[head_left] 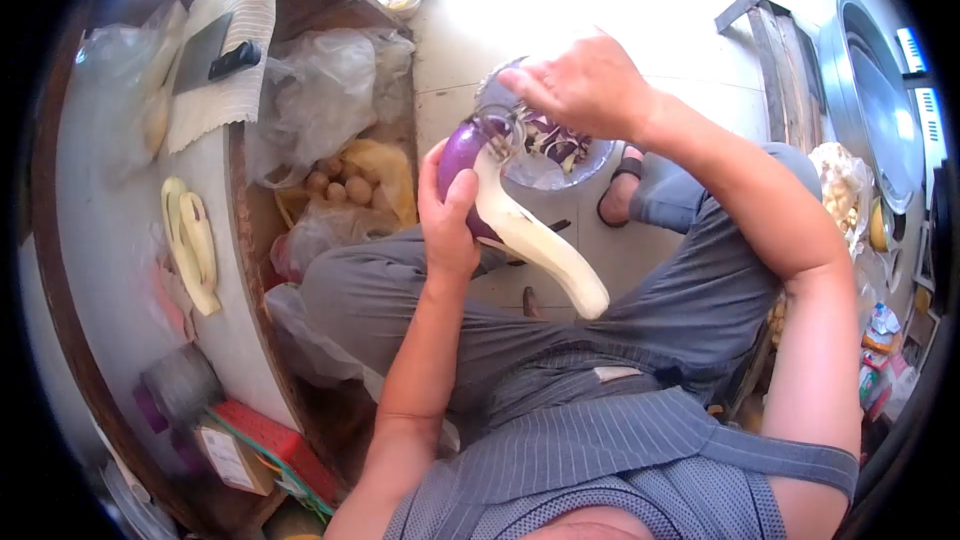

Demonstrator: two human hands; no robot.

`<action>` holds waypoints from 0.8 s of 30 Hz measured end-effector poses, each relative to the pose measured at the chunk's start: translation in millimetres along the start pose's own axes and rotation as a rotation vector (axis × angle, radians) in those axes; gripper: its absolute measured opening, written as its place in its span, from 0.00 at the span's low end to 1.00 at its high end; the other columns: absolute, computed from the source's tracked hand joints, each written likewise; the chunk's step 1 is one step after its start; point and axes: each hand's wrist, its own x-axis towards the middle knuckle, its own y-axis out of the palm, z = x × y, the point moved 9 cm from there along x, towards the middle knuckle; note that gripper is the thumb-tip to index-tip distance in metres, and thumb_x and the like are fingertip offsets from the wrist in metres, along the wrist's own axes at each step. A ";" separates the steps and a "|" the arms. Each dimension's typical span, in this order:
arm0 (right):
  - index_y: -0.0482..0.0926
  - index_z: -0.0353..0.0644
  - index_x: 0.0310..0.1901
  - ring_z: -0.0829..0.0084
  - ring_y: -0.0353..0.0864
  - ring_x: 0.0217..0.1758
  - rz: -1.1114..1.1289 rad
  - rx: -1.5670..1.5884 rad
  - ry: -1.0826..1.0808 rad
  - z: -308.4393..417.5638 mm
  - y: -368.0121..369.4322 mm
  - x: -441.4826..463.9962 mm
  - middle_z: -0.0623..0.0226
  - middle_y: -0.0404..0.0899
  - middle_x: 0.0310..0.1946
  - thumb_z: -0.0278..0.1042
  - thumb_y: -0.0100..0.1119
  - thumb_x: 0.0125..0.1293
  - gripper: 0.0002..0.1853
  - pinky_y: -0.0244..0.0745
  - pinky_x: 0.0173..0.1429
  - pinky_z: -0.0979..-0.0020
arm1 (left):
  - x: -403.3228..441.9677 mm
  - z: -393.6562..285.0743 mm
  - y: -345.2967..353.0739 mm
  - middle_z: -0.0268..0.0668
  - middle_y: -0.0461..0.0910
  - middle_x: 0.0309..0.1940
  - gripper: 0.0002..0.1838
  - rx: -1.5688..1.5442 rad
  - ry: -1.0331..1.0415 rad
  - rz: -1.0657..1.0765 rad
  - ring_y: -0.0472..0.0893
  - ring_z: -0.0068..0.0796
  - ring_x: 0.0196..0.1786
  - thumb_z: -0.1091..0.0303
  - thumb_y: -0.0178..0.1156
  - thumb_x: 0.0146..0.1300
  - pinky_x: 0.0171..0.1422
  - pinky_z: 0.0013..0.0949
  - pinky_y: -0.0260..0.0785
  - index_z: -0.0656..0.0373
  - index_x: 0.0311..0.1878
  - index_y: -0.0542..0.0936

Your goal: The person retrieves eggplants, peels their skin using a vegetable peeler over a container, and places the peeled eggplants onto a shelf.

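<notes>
My left hand (pixel 449 222) is wrapped around the purple, unpeeled end of a long eggplant (pixel 540 248). The rest of the eggplant is peeled pale and curves down to the right over my lap. In my right hand (pixel 592 85) is a peeler (pixel 497 132), its metal head against the eggplant where purple skin meets pale flesh; the fingers hide most of its handle. Below both hands, a plastic-lined basin (pixel 597 166) on the floor holds purple and pale peel strips (pixel 556 147).
Two peeled eggplants (pixel 192 245) lie on the counter at left, near a black-handled blade (pixel 235 60) on a ribbed cloth (pixel 262 10). Underneath are potatoes (pixel 345 180) in a yellow bag and a red basket (pixel 275 445). Large metal basins (pixel 880 110) stand at right.
</notes>
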 end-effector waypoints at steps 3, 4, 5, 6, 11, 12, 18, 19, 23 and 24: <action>0.83 0.46 0.26 0.61 0.82 0.22 -0.031 -0.109 -0.145 7.6 8.0 -0.3 0.64 0.80 0.18 0.44 0.51 0.73 0.19 0.75 0.27 0.61 | -5.4 -5.6 -3.8 0.41 0.76 0.57 0.28 0.108 0.089 -0.067 0.78 0.31 0.57 0.66 0.60 0.65 0.65 0.35 0.70 0.64 0.66 0.69; 0.83 0.46 0.26 0.61 0.82 0.22 -0.031 -0.107 -0.144 -0.6 11.8 -3.3 0.64 0.80 0.18 0.44 0.51 0.73 0.19 0.75 0.27 0.61 | -8.7 -10.7 -5.2 0.41 0.76 0.58 0.28 0.110 0.132 -0.089 0.77 0.30 0.58 0.68 0.60 0.64 0.66 0.35 0.69 0.65 0.67 0.69; 0.83 0.47 0.28 0.60 0.82 0.23 0.012 -0.200 -0.144 -10.2 18.0 -7.1 0.63 0.79 0.18 0.42 0.52 0.73 0.16 0.72 0.24 0.62 | -11.1 -13.5 -6.6 0.42 0.76 0.57 0.28 0.057 0.138 -0.088 0.77 0.31 0.59 0.68 0.58 0.63 0.67 0.36 0.68 0.65 0.67 0.69; 0.83 0.47 0.30 0.60 0.81 0.23 0.054 -0.295 -0.144 -22.7 24.9 -12.0 0.63 0.79 0.18 0.39 0.53 0.72 0.13 0.69 0.21 0.62 | -11.9 -18.9 -5.2 0.44 0.77 0.57 0.29 0.000 0.180 -0.044 0.78 0.33 0.57 0.67 0.58 0.63 0.65 0.36 0.71 0.65 0.67 0.68; 0.80 0.46 0.38 0.58 0.80 0.20 -0.170 -0.197 -0.102 -41.5 12.0 -17.5 0.63 0.76 0.18 0.32 0.59 0.67 0.03 0.70 0.21 0.56 | -7.8 -26.2 -3.5 0.47 0.78 0.55 0.29 -0.109 0.169 -0.033 0.83 0.38 0.51 0.66 0.56 0.63 0.57 0.38 0.78 0.65 0.67 0.67; 0.80 0.46 0.38 0.58 0.80 0.20 -0.168 -0.195 -0.114 -27.1 3.2 -11.5 0.63 0.76 0.18 0.32 0.59 0.67 0.03 0.70 0.21 0.56 | -5.4 -19.5 -6.6 0.46 0.78 0.55 0.29 -0.077 0.129 -0.068 0.82 0.37 0.52 0.66 0.56 0.63 0.58 0.37 0.77 0.65 0.67 0.68; 0.80 0.49 0.32 0.60 0.81 0.20 -0.083 -0.194 -0.140 4.2 1.5 -4.5 0.67 0.80 0.20 0.41 0.56 0.68 0.09 0.72 0.20 0.58 | -10.5 -16.5 -0.2 0.42 0.77 0.56 0.29 0.100 0.185 -0.090 0.78 0.32 0.55 0.66 0.59 0.62 0.63 0.35 0.71 0.65 0.66 0.70; 0.81 0.51 0.32 0.59 0.82 0.20 -0.164 -0.226 -0.186 -4.5 5.3 -9.2 0.67 0.81 0.22 0.42 0.56 0.68 0.10 0.73 0.20 0.57 | -11.1 -18.8 -1.9 0.43 0.77 0.56 0.29 0.047 0.205 -0.094 0.79 0.33 0.54 0.65 0.59 0.62 0.61 0.35 0.73 0.65 0.66 0.69; 0.81 0.49 0.38 0.61 0.80 0.20 -0.121 -0.267 -0.150 -46.9 25.3 -30.0 0.65 0.78 0.20 0.36 0.60 0.67 0.03 0.69 0.19 0.59 | -9.3 -35.5 8.4 0.49 0.79 0.55 0.29 -0.117 0.179 0.055 0.84 0.39 0.48 0.65 0.57 0.63 0.50 0.35 0.80 0.66 0.66 0.67; 0.81 0.49 0.38 0.61 0.80 0.20 -0.118 -0.267 -0.154 -40.3 22.2 -27.4 0.65 0.78 0.20 0.36 0.60 0.67 0.03 0.69 0.19 0.59 | -7.6 -33.2 8.5 0.49 0.79 0.55 0.29 -0.120 0.180 0.051 0.84 0.39 0.48 0.65 0.57 0.63 0.50 0.35 0.80 0.66 0.66 0.67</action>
